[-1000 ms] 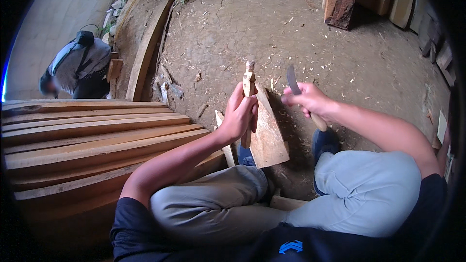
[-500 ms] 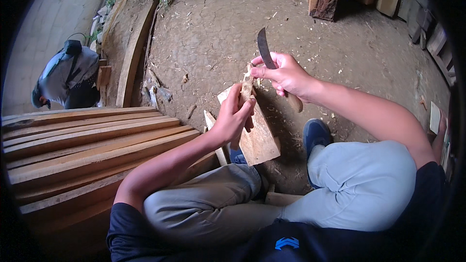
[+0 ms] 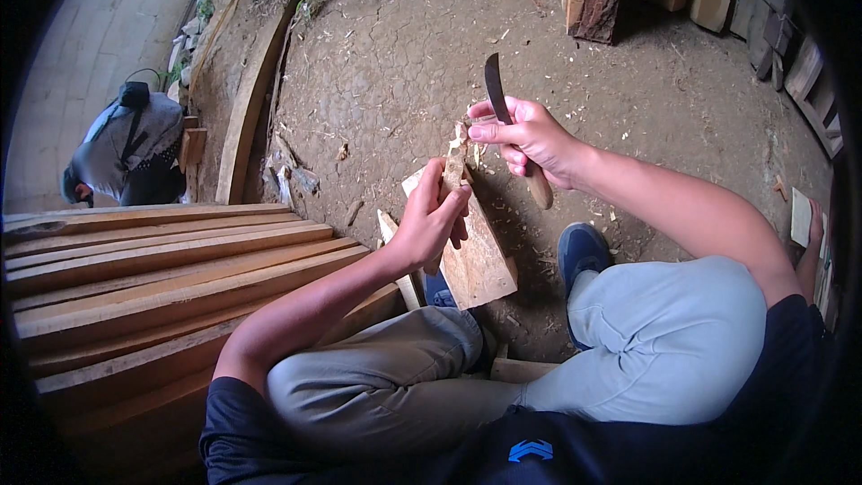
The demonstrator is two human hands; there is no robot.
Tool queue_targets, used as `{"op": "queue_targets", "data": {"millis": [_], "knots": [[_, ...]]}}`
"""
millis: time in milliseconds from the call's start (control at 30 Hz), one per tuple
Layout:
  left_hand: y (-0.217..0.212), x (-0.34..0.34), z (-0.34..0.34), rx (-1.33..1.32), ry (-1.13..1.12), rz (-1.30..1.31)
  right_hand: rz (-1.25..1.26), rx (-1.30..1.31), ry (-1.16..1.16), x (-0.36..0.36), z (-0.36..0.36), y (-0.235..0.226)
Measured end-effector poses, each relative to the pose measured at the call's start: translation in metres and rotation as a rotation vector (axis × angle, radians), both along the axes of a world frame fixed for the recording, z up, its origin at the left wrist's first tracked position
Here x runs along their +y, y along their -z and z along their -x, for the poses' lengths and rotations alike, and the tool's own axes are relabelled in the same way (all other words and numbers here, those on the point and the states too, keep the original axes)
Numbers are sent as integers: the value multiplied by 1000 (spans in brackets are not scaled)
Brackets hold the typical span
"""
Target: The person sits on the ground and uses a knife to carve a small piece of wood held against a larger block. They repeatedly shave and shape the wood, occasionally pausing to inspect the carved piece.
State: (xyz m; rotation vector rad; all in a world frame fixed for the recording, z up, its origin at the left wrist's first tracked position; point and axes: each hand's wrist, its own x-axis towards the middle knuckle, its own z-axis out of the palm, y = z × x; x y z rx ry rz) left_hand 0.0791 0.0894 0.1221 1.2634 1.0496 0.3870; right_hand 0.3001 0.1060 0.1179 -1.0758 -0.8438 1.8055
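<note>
Left hand [image 3: 435, 216] holds a carved stick [image 3: 455, 162], right hand [image 3: 544, 145] a curved knife [image 3: 496, 87].

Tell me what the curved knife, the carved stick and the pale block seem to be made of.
Knife blade: probably steel, dark and dull, with little shine.
Knife handle: likely wood, tan and smooth-looking.
Carved stick: seemingly bare wood, by its pale, faceted cuts.
Block: apparently raw, unpainted wood, its face pale, with faint streaks like grain.
</note>
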Motion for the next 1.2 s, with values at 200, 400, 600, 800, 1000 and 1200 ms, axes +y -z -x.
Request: {"op": "queue_targets", "data": {"millis": [200,400,600,800,1000,1200], "knots": [[4,-1,1,-4,9,4,-54,-49,13,1,3,3],[1,1,2,-18,61,48,-44,-64,44,0,2,8],[8,3,0,-73,66,60,-71,-118,62,-2,-4,9],[-5,-1,7,-28,56,78,-94,-155,41,-3,3,5],[16,-9,1,-69,19,162,-132,-309,7,-11,-7,18],[45,-34,30,5,-173,308,-330,-732,-188,-21,1,41]]}}
